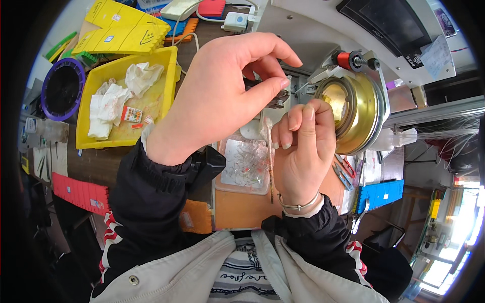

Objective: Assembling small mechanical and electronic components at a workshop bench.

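My left hand (pixel 227 86) is raised over the middle of the bench, its index finger arched away from the thumb. The thumb tip meets a finger behind it in a pinch; anything between them is too fine to see. Lower and to the right, my right hand (pixel 305 146) is closed, palm side up, with the thumb laid over curled fingers. What it may hold is hidden. A thin brownish stick (pixel 271 166) runs upright along its left side; whether it is gripped I cannot tell. Just right of this hand is a brass-coloured round drum (pixel 365 113) on a machine.
Below the hands lies a clear plastic tray (pixel 242 183) with tangled fine strands. At left stands a yellow bin (pixel 169 91) with crumpled tissues. Blue-handled snips (pixel 343 175) lie at right, near a blue toothed board (pixel 381 195). A dark screen (pixel 381 25) overhangs the back right.
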Motion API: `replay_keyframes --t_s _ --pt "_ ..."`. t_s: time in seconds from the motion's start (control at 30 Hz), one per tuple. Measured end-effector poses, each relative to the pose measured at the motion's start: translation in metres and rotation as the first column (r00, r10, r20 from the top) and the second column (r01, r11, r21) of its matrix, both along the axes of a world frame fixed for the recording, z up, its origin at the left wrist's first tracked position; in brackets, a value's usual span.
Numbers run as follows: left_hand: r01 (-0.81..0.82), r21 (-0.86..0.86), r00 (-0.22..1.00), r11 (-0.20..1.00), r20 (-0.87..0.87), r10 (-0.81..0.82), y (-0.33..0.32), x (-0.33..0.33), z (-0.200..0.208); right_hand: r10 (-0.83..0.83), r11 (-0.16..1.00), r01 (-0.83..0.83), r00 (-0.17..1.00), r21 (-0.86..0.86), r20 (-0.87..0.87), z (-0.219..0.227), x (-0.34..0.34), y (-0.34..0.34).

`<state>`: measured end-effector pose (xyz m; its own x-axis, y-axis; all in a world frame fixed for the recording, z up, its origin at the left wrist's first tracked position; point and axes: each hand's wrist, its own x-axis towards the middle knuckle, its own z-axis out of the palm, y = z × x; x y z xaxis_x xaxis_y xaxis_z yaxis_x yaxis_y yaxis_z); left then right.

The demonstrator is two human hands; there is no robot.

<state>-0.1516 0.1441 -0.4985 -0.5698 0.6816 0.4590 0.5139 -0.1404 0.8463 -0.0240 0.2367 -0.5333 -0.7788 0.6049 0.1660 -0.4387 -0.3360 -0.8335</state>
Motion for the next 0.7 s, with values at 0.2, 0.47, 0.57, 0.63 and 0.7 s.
replay_keyframes --t_s 0.2,0.47,0.57,0.63,0.7 --pt "-0.007 0.007 0.999 1.000 -0.053 0.007 0.003 0.001 -0.001 0.012 0.997 -0.015 0.999 -0.074 -0.049 0.000 -0.002 -0.001" --pt "-0.071 0.026 0.987 0.997 -0.146 0.074 0.005 0.005 -0.001 -0.102 0.983 0.101 0.995 -0.152 -0.002 0.001 -0.005 -0.011" --pt "-0.076 0.037 0.986 0.996 -0.146 0.081 0.006 0.004 -0.005 -0.060 0.971 0.075 0.995 -0.225 0.075 -0.006 -0.003 -0.014" --pt "-0.077 0.030 0.984 0.997 -0.159 0.081 0.006 0.005 -0.004 -0.017 0.979 0.043 0.991 -0.199 0.130 -0.006 -0.003 -0.014" --pt "-0.080 0.023 0.981 0.997 -0.174 0.083 0.006 0.005 -0.004 -0.014 0.985 0.038 0.990 -0.169 0.142 -0.006 -0.002 -0.012"
